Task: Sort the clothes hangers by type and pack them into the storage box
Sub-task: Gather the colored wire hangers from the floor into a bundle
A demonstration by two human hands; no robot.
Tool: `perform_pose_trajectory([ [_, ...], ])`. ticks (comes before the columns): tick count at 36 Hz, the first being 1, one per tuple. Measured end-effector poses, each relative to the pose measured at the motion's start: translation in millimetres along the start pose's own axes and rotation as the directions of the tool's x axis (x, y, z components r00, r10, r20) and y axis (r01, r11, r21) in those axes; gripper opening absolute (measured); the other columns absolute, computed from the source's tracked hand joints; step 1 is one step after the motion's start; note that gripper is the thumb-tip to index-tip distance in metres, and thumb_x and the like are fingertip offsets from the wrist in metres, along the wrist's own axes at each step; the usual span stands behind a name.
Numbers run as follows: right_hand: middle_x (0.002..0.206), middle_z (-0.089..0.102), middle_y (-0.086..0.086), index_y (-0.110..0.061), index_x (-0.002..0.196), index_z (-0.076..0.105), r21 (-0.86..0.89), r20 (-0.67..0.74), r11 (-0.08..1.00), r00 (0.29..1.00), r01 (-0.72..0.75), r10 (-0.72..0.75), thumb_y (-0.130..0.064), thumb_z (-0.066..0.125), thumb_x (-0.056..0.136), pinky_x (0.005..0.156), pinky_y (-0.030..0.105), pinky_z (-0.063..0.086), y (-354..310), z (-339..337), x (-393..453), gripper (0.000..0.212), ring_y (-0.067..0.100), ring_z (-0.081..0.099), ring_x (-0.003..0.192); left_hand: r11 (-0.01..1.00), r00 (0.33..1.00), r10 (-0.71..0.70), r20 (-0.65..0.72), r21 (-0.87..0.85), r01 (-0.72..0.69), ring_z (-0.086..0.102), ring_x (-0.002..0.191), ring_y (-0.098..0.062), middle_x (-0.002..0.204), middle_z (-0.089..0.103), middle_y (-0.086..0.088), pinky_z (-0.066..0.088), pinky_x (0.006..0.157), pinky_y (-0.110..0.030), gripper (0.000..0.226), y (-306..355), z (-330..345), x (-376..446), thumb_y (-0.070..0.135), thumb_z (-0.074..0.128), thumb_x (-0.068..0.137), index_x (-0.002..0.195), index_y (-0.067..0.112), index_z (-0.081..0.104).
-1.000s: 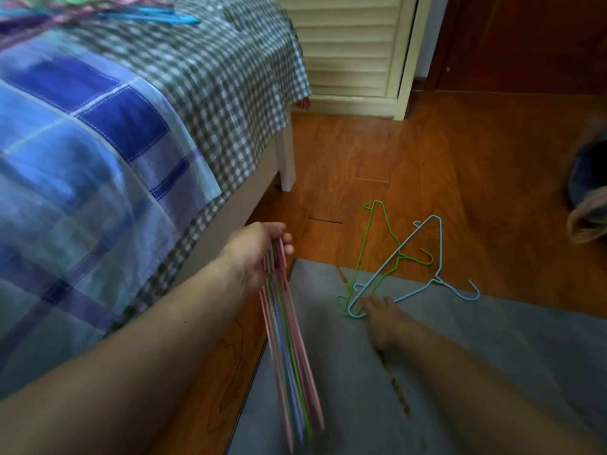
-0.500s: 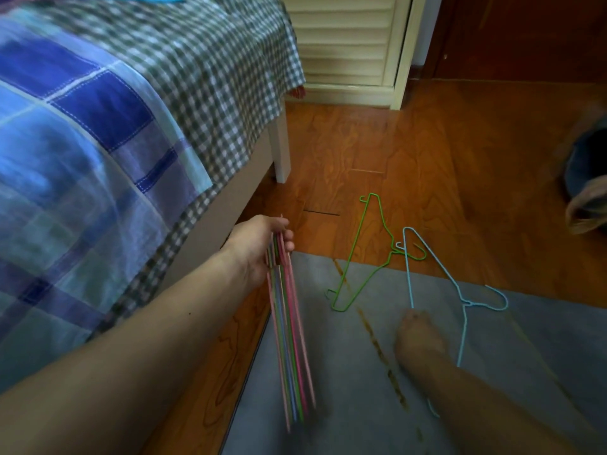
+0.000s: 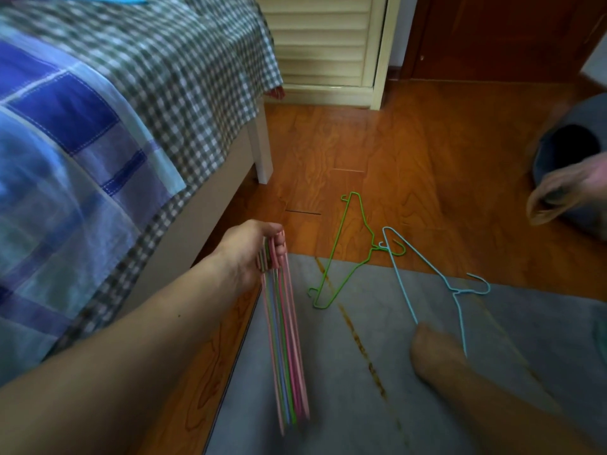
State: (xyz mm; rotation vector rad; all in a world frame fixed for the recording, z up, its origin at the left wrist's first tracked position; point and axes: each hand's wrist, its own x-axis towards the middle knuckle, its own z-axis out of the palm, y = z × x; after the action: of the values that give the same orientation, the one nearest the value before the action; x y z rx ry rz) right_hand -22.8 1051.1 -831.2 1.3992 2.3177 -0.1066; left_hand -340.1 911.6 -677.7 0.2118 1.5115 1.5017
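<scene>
— Well, look at the size of that bed [image 3: 98, 133] with the checked sheet and the blue patchwork quilt; everything else sits low beside it, on the wood floor [image 3: 410, 165] and the grey rug [image 3: 328, 389]. No storage box that I can see from here.

— So what could go wrong?

— The bundle of wire hangers [image 3: 284, 330], I'd say. It hangs long and loose below the grip, pink, green and blue rods together. If the hold slackens, or a hook snags another, the lot may fan out and spill onto the rug. The light blue hanger [image 3: 427, 277] crosses the hook of the green hanger [image 3: 345, 254], so dragging one might pull the other along.

— And the hands?

— The left hand [image 3: 253, 254] has its fingers curled tight round the top of the bundle, held out over the rug's edge near the bed frame. The right hand [image 3: 433, 351] sits low on the rug at the near end of the light blue hanger, apparently gripping its wire, though the fingers are turned away and I can't see them clearly.

— The green one?

— Lying untouched, half on the rug, half on the floor.
</scene>
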Motion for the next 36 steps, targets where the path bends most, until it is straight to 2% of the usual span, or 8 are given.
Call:
perform_pose_trajectory([
  [6, 0.130, 0.062, 0.014, -0.001, 0.135, 0.042, -0.004, -0.011, 0.996, 0.996, 0.090, -0.090, -0.011, 0.036, 0.098, 0.100, 0.036, 0.045, -18, -15, -29, 0.040, 0.029, 0.061, 0.120, 1.000, 0.998, -0.011, -0.065, -0.030, 0.009, 0.061, 0.062, -0.018, 0.073, 0.062, -0.005, 0.052, 0.075, -0.035, 0.013, 4, 4, -2, 0.011, 0.059, 0.088, 0.099, 0.007, 0.064],
  [10, 0.125, 0.063, 0.017, -0.007, 0.125, 0.047, 0.257, 0.077, 0.962, 0.990, 0.093, -0.116, -0.015, 0.043, 0.094, 0.097, 0.038, 0.047, -28, -24, -65, 0.033, 0.035, 0.060, 0.118, 1.000, 0.995, -0.018, -0.102, -0.006, 0.017, 0.061, 0.060, -0.017, 0.073, 0.063, -0.005, 0.052, 0.074, -0.033, 0.021, 8, 16, -4, 0.010, 0.057, 0.089, 0.106, 0.006, 0.067],
  [13, 0.119, 0.064, 0.017, -0.014, 0.122, 0.048, 0.458, 0.021, 0.889, 1.000, 0.008, -0.019, -0.026, 0.033, 0.099, 0.093, 0.043, 0.049, -34, -36, -77, 0.029, 0.038, 0.061, 0.113, 0.999, 0.996, -0.029, -0.086, -0.017, 0.027, 0.060, 0.059, -0.017, 0.073, 0.062, -0.003, 0.051, 0.077, -0.035, 0.020, 14, 20, -5, 0.013, 0.060, 0.082, 0.102, 0.010, 0.066],
  [16, 0.108, 0.065, 0.014, -0.020, 0.118, 0.043, 0.428, -0.202, 0.897, 0.979, 0.112, -0.025, -0.030, 0.025, 0.105, 0.081, 0.044, 0.049, -38, -64, -70, 0.025, 0.038, 0.064, 0.102, 0.998, 0.993, -0.024, -0.113, -0.062, 0.017, 0.057, 0.055, -0.017, 0.071, 0.059, -0.003, 0.051, 0.067, -0.034, 0.012, 19, 16, -4, 0.012, 0.060, 0.081, 0.092, 0.012, 0.063],
  [21, 0.099, 0.067, 0.016, -0.018, 0.114, 0.050, 0.400, -0.533, 0.836, 0.837, 0.375, -0.120, -0.027, 0.033, 0.105, 0.073, 0.044, 0.050, -35, -88, -34, 0.021, 0.039, 0.064, 0.092, 0.995, 0.995, 0.000, -0.098, -0.099, -0.010, 0.049, 0.046, -0.017, 0.063, 0.051, -0.004, 0.046, 0.046, -0.026, 0.009, 21, 14, -18, 0.011, 0.053, 0.090, 0.082, 0.011, 0.055],
  [26, 0.084, 0.056, 0.010, -0.013, 0.083, 0.056, 0.354, -0.731, 0.716, 0.656, 0.602, -0.190, -0.010, 0.034, 0.078, 0.065, 0.038, 0.037, -26, -104, -8, 0.023, 0.032, 0.054, 0.080, 0.992, 0.986, 0.095, -0.137, -0.070, -0.105, 0.049, 0.041, -0.018, 0.062, 0.055, -0.008, 0.043, 0.040, -0.020, 0.012, 36, 3, -36, 0.018, 0.049, 0.097, 0.090, 0.010, 0.055],
  [31, 0.082, 0.050, 0.011, -0.011, 0.075, 0.052, 0.182, -0.792, 0.716, 0.532, 0.674, -0.299, -0.003, 0.042, 0.061, 0.063, 0.027, 0.017, -17, -113, 0, 0.019, 0.026, 0.043, 0.077, 0.984, 0.990, 0.139, -0.019, -0.110, -0.140, 0.056, 0.046, -0.019, 0.069, 0.057, -0.013, 0.048, 0.044, -0.021, 0.043, 49, -8, -57, 0.042, 0.040, 0.102, 0.104, 0.003, 0.059],
  [36, 0.083, 0.042, 0.003, -0.026, 0.079, 0.040, 0.198, -0.743, 0.692, 0.567, 0.694, -0.356, -0.009, 0.039, 0.068, 0.063, 0.026, 0.017, -21, -94, 12, 0.020, 0.022, 0.042, 0.075, 0.994, 0.971, -0.001, 0.239, -0.106, 0.027, 0.064, 0.067, -0.026, 0.083, 0.065, -0.018, 0.053, 0.062, -0.031, 0.090, 59, -29, -69, 0.073, 0.024, 0.095, 0.111, -0.005, 0.067],
])
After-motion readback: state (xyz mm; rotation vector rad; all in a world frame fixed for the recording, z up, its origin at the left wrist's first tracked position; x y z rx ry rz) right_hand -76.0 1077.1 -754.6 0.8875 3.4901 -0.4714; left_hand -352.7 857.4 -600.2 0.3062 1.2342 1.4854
